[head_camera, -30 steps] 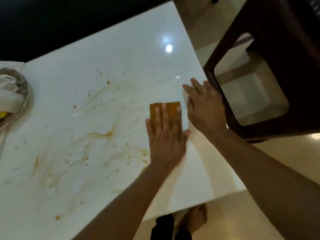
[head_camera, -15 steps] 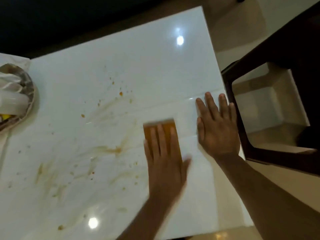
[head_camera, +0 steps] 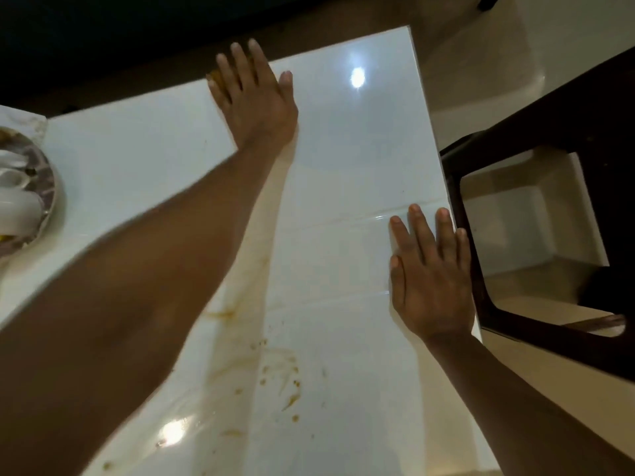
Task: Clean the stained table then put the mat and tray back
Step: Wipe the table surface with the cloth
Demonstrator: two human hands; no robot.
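Head view of a wiping stroke at full reach. The left hand point(head_camera: 256, 97), fingers straight and flat, presses an orange-yellow sponge point(head_camera: 216, 77) against the far edge of the white glossy surface point(head_camera: 347, 166); only a sliver of the sponge shows beside the fingers, the rest lying hidden under the palm. The right hand point(head_camera: 431, 273) lies flat with fingers spread and holds nothing, bracing at the right edge of the surface, just beside a dark chair frame point(head_camera: 481, 304).

Risks, as judged from this position: the sponge sits at the far rim, so a stroke carried any further would likely push it, and any loosened residue, over the edge to the floor. The outstretched forearm passes above the brown stains point(head_camera: 281, 383) nearest the camera; a lowered arm could smear them or pick them up. A faint tan streak point(head_camera: 261, 276) runs along the line of the arm, which suggests the sponge may spread residue rather than lift it unless it is rinsed or turned. At the left edge a round tray point(head_camera: 51, 187) carrying white crockery stands close to the arm's elbow side; a wide return sweep could knock it.

The stains lie between the two arms, nearer the camera than either hand and well apart from the sponge. No mat can be made out.
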